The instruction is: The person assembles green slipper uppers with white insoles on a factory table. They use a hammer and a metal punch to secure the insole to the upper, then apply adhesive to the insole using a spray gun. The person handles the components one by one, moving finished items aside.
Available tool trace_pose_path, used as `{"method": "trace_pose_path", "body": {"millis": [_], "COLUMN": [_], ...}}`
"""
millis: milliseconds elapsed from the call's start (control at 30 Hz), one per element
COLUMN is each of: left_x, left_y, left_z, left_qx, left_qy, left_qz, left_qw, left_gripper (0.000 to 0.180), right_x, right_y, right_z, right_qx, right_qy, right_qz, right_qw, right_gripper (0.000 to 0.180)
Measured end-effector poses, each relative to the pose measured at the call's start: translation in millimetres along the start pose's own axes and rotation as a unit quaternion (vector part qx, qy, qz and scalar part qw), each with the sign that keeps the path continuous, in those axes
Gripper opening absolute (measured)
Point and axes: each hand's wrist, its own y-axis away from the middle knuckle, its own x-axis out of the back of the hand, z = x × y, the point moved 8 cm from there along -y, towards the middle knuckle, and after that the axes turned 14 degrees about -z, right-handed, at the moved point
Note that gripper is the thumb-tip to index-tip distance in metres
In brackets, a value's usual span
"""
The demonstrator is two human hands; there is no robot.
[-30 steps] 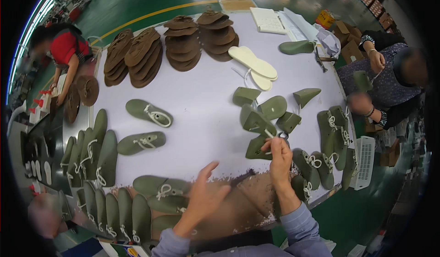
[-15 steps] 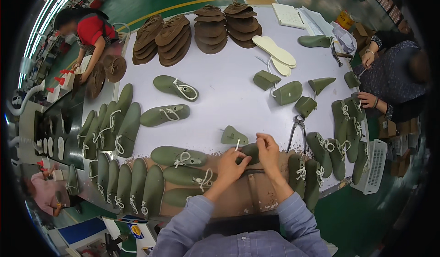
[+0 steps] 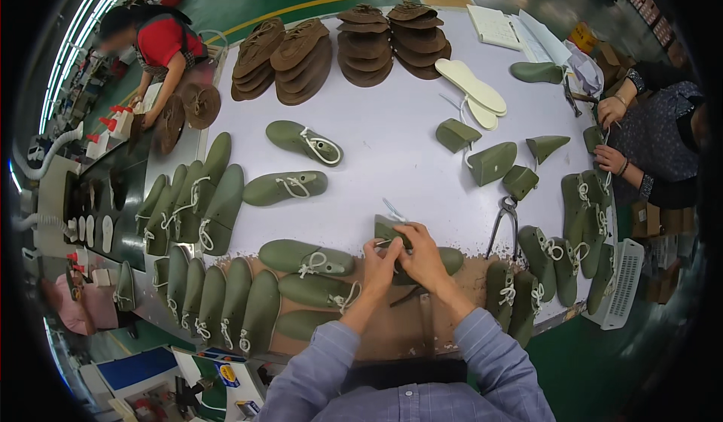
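Note:
My left hand (image 3: 382,268) and my right hand (image 3: 422,255) meet over the near table edge, both closed with fingertips bunched together. Between and just beyond them is the heel piece (image 3: 387,227) of a green shoe last, tilted up, with my right fingers on it. A bit of white cord shows at my left fingertips; the fingers hide most of it. From under my right hand the rounded front part (image 3: 450,261) of a green last sticks out. Left of my hands lie green lasts with white cord loops, the closest one (image 3: 316,290) beside my left wrist.
Pincers (image 3: 503,222) lie right of my hands, near loose last pieces (image 3: 493,163). More corded lasts (image 3: 230,301) line both sides. Brown shoe uppers (image 3: 301,57) are stacked at the back, near cream insoles (image 3: 474,91). A co-worker's hands (image 3: 611,158) work at the right edge.
My hands have come together; the right one moved left onto the heel piece, which was lying apart on the table and is now tilted at my fingers. The view has shifted slightly.

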Motion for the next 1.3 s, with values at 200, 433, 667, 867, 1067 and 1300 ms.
{"method": "trace_pose_path", "body": {"millis": [200, 433, 667, 867, 1067, 1300], "left_x": [18.3, -2.5, -22.7, -21.4, -21.5, -44.2], "left_y": [-19.2, -17.5, 23.3, 47.1, 103.3, 200.6], "left_z": [-4.3, 9.4, 73.4, 53.6, 61.3, 113.7], "left_qx": [0.089, 0.05, -0.049, -0.065, -0.087, -0.161], "left_qy": [0.186, 0.23, 0.056, 0.129, 0.194, 0.042], "left_qz": [0.091, -0.127, -0.23, -0.243, -0.252, -0.236], "left_qw": [0.974, 0.964, 0.97, 0.959, 0.944, 0.957], "left_gripper": [0.087, 0.07, 0.084, 0.086, 0.087, 0.086], "right_x": [-50.1, 19.5, 17.9, -10.3, 15.0, 22.0], "right_y": [30.4, -20.0, 0.8, 67.0, 138.1, 238.0], "right_z": [-10.1, 58.8, 28.0, 19.5, -61.4, -150.5], "right_qx": [0.054, -0.223, -0.155, -0.14, -0.077, 0.099], "right_qy": [-0.008, -0.308, -0.431, -0.512, -0.13, -0.358], "right_qz": [-0.054, 0.072, -0.043, -0.138, -0.139, -0.101], "right_qw": [0.997, 0.922, 0.888, 0.836, 0.979, 0.923], "right_gripper": [0.027, 0.032, 0.047, 0.044, 0.03, 0.026]}}
